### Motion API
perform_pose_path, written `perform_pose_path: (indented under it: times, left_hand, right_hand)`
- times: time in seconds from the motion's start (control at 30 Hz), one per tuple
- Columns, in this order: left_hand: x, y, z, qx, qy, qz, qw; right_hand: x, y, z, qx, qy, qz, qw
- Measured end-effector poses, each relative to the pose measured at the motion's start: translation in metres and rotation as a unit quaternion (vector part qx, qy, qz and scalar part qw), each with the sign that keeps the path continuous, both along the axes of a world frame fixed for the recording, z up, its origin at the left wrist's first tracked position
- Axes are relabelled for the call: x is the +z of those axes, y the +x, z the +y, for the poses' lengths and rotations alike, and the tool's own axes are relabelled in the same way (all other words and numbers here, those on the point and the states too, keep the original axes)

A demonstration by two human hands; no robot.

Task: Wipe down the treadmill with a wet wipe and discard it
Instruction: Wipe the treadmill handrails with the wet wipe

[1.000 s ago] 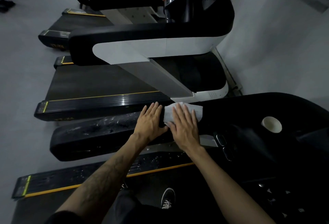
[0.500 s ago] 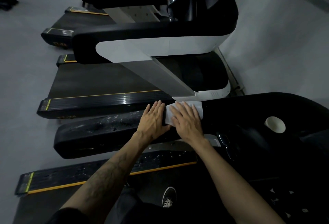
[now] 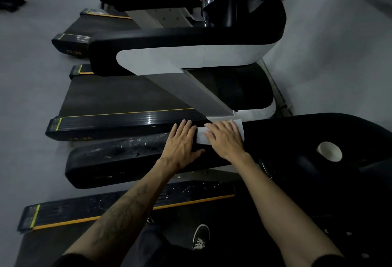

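A white wet wipe (image 3: 202, 135) lies flat on the black left handrail (image 3: 118, 156) of the treadmill I stand on. My right hand (image 3: 226, 138) presses on the wipe with straight fingers and covers most of it. My left hand (image 3: 182, 141) rests flat on the rail just left of the wipe, fingers straight, its edge touching the wipe. The rail left of my hands shows pale smears and specks. Below it runs the treadmill's side strip (image 3: 127, 203) with a yellow line.
A white paper cup (image 3: 329, 151) sits in the console's holder at right. A second treadmill (image 3: 191, 59) with a black and white arm stands close beyond the rail, a third behind it. Grey floor lies to the left. My black shoe (image 3: 200, 237) is on the belt.
Both hands and the wipe have stayed at about the same spot on the rail, only the view shifts a little. My left hand's fingers lie slightly closer to the wipe.
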State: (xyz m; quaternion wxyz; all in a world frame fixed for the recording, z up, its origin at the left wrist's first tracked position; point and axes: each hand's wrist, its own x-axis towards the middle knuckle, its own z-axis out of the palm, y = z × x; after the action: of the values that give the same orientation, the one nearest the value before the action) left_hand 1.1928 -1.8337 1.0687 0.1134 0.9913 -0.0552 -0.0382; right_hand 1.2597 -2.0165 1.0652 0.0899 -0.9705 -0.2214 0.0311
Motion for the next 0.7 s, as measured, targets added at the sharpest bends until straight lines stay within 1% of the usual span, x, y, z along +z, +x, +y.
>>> perform_pose_path:
  times: [0.13,0.2,0.23,0.33,0.4,0.5,0.6,0.63,0.7]
  left_hand:
    - [0.001,0.0,0.003,0.016,0.014,0.009,1.0]
    - [-0.001,0.0,0.005,0.025,0.013,0.009,1.0]
    - [-0.001,-0.001,0.006,0.026,0.013,0.01,1.0]
    - [-0.002,-0.004,0.009,0.026,0.012,0.01,1.0]
    - [-0.001,-0.006,0.012,0.03,0.006,0.007,0.999]
    - [0.001,-0.01,0.016,0.039,-0.008,-0.002,0.999]
    - [0.001,-0.013,0.021,0.052,-0.023,-0.008,0.998]
    - [0.0,-0.014,0.022,0.056,-0.026,-0.009,0.998]
    - [-0.002,-0.014,0.023,0.06,-0.028,-0.011,0.998]
  right_hand:
    - [0.001,-0.001,-0.002,-0.099,-0.028,-0.011,0.995]
    - [0.0,-0.011,0.011,-0.141,-0.011,-0.015,0.99]
    - [0.001,-0.015,0.02,-0.145,-0.001,-0.011,0.989]
    - [0.002,-0.011,0.037,-0.079,0.001,0.007,0.997]
    - [0.001,-0.001,0.031,-0.06,-0.012,0.015,0.998]
    - [0.0,0.005,0.012,-0.105,-0.039,0.0,0.994]
    - [0.001,-0.002,0.017,-0.144,-0.04,-0.015,0.989]
    - [0.002,-0.004,0.024,-0.141,-0.029,-0.008,0.99]
    - [0.004,-0.007,0.034,-0.098,0.002,0.018,0.995]
